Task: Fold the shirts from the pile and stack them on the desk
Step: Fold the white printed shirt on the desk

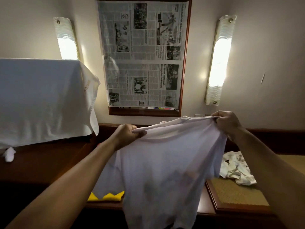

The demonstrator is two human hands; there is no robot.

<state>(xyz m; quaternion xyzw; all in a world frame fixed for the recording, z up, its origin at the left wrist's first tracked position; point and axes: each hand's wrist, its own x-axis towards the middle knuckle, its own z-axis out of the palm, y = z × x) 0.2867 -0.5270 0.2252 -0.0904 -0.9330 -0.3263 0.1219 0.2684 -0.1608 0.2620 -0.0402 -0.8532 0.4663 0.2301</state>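
A pale lilac shirt (165, 162) hangs spread in the air over the dark wooden desk (54, 162). My left hand (127, 136) grips its upper left edge, and my right hand (226, 122) grips its upper right edge, slightly higher. The cloth drapes down past the desk's front edge. A yellow garment (107, 196) lies on the desk beneath it, mostly hidden. At the right, a crumpled white patterned shirt (236, 169) lies on a woven mat (234, 194).
A large white cloth (42, 100) covers a bulky object at the left of the desk. A small white crumpled piece (9, 154) lies beside it. On the wall hang a newspaper-covered frame (143, 55) and two lit lamps (66, 40) (219, 61).
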